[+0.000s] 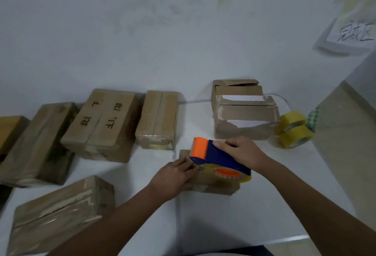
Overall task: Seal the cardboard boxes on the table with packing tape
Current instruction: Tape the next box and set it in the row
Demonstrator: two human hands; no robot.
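Head view: a small flat cardboard box (211,182) lies on the white desk (244,215) just right of the frame's centre, low down, mostly covered by a blue and orange tape dispenser (218,159) resting on its top. The right hand (243,153) has its fingers wrapped over the dispenser's blue body, grasping it from above. The left hand (173,176) lies flat on the box's near-left edge, fingers stretched out and pressing on it rather than clenched.

The box looks light and a little soft at its worn edges, so it would likely slide on the smooth desk unless pinned down; a flat palm on the lid beside the seam seems the sound hold. The dispenser is rigid plastic and wants a firm grip on its body, clear of the orange end, where I would expect the cutter to be.

Other boxes sit at centre and left, several glossy with tape; a torn open box (244,111) stands at right of centre, with two yellow tape rolls (295,129) just beside it.

Hidden: the seam under the dispenser, the tape's free end, and how much of this box is already taped. The upper frame is blurred; the paper sign (354,32) at upper right is hard to read.
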